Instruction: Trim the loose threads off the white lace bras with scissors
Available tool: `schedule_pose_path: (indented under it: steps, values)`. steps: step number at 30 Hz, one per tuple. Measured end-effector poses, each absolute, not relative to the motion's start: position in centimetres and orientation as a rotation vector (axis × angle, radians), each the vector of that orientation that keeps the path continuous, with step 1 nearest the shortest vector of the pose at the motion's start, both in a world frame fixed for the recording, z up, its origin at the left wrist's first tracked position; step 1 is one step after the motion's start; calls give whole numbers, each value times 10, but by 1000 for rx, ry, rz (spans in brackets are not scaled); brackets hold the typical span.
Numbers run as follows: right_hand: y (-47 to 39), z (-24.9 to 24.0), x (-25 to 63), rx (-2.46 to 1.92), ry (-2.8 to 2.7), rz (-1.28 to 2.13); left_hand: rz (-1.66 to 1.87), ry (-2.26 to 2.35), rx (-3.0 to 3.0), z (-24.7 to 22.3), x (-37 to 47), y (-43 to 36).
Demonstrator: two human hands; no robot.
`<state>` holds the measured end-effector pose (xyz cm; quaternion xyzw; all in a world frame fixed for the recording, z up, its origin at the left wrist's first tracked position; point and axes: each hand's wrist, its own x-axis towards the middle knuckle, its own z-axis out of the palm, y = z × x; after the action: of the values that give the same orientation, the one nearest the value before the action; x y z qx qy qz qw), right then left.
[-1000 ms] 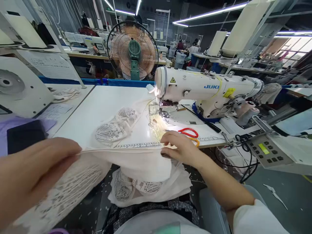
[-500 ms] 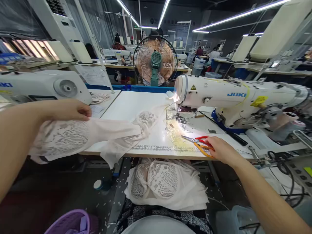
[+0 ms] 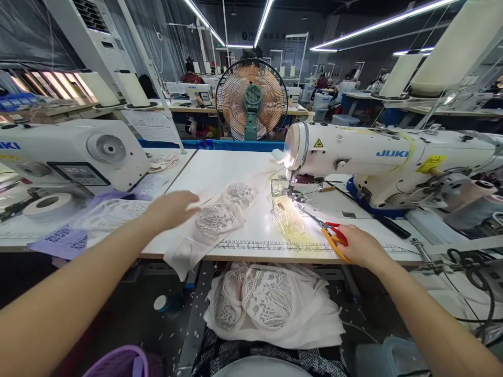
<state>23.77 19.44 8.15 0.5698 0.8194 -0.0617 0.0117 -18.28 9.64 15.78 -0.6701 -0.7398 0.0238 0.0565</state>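
My left hand (image 3: pixel 175 210) is over the white table, fingers stretched out and slightly blurred, with nothing visible in them. Just right of its fingertips lies a pale lace bra piece (image 3: pixel 216 218), its lower end hanging over the table edge. Another white lace piece (image 3: pixel 118 213) rests on purple printed paper (image 3: pixel 63 242), partly behind my left forearm. My right hand (image 3: pixel 359 245) is closed around the red and orange handles of a pair of scissors (image 3: pixel 332 236). Their blades point up and left toward the sewing machine's needle area (image 3: pixel 293 191).
A white sewing machine (image 3: pixel 353 149) stands at right, another (image 3: pixel 74 152) at left. A printed ruler (image 3: pixel 267 246) runs along the table's front edge. More lace bra pieces (image 3: pixel 271 303) lie on the lap. A fan (image 3: pixel 252 99) stands behind the table; a purple basket (image 3: pixel 121 361) is below left.
My left hand has let go of the lace piece at left, which now lies on the purple paper, and has moved right. The scissors have turned slightly in my right hand.
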Motion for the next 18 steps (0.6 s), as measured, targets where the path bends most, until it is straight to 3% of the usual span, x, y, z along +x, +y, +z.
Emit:
schedule_pose_path:
  steps: [5, 7, 10, 14, 18]
  values:
    - [177, 82, 233, 1867, 2563, -229, 22, -2131, -2337, 117, -136, 90]
    - [155, 79, 223, 1857, 2644, -487, -42, -2133, -2351, 110, -124, 84]
    - [113, 67, 194, 1522, 2748, -1688, -168, -2108, -2451, 105, -102, 69]
    - [67, 47, 147, 1305, 2724, -2151, -375, -2039, -2598, 103, -68, 38]
    - [41, 46, 131, 926, 2296, -2844, -720, -1863, -2656, 102, -47, 10]
